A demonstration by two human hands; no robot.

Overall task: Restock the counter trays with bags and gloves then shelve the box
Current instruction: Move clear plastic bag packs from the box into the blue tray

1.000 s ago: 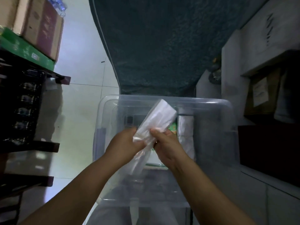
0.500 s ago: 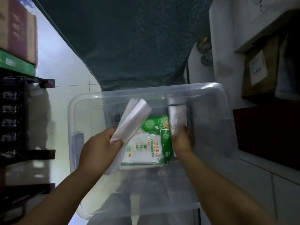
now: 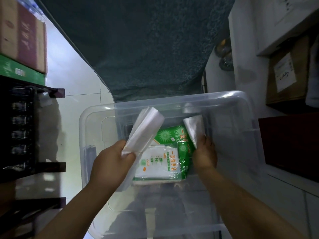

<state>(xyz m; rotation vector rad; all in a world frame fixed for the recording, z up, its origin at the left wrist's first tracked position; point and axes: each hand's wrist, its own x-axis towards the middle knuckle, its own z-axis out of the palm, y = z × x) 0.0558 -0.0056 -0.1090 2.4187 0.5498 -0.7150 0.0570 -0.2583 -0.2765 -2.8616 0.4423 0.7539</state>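
Far left of the frame, a dark metal rack [image 3: 25, 135] with brown cardboard cartons [image 3: 22, 31] stacked on a green carton [image 3: 17, 69] up top, and glossy pale floor [image 3: 77, 83] beside it. Moving in, here's the left hand [image 3: 110, 163], lower centre-left, its fingers [image 3: 120, 145] and thumb curled tight and pinching the bottom end of a bundle of clear bags [image 3: 145, 128]. That bundle is a flat, folded strip of thin, milky film, and its long axis runs diagonally, free end pointing to the upper right of the frame. It hangs over the clear plastic box [image 3: 172, 104], a see-through tub with rounded corners and a smooth rim that fills the middle and bottom of the picture.

Down on the box's bottom, between the two hands, lie the glove packets [image 3: 160, 163]: flat, crinkly plastic rectangles printed green and white. A speckled teal cloth [image 3: 138, 49] fills the top centre.

Now the right hand [image 3: 205, 154], inside the box just right of the packets, fingers wrapped round the lower end of a second bundle [image 3: 194, 130]. It's the same shiny film, slightly blurred, standing near upright with its top leaning a touch left. Far right, a brown carton [image 3: 286, 73] with a white label sits on a shelf.
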